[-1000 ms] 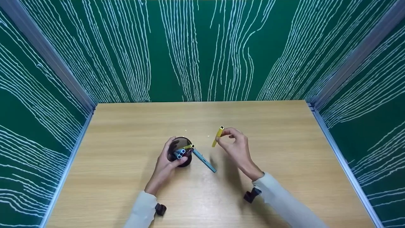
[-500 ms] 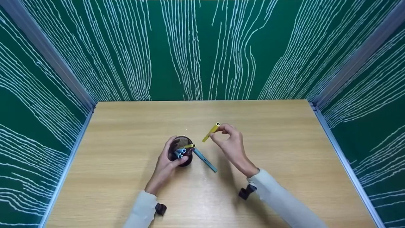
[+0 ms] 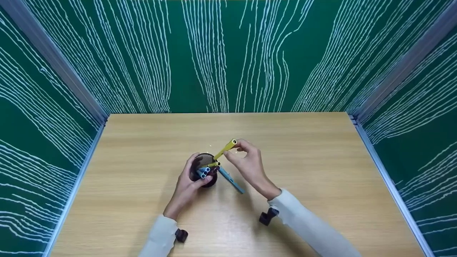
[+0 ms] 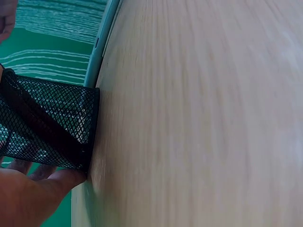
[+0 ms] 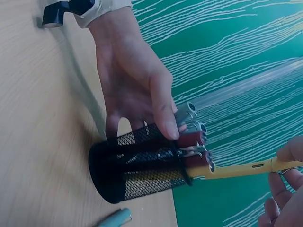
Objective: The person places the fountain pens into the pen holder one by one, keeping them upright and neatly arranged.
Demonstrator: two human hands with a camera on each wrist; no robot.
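My left hand grips a black mesh pen holder that stands upright on the table, thumb over its rim. Inside are two light blue pens, dark red pens and a yellow pen. My right hand pinches another yellow pen near its upper end, between thumb and fingers. That pen slants, its lower end right at the holder's rim on the right side. A teal pen lies on the table beside the holder, seen too along the tabletop in the left wrist view.
The wooden table is enclosed at the back and sides by green panels with white wavy lines. Small pale specks lie behind the holder. Each sleeve carries a black wrist camera.
My right hand has moved left with the yellow pen, bringing its lower end from over the table to the holder's rim. My left hand and the holder have stayed in place.
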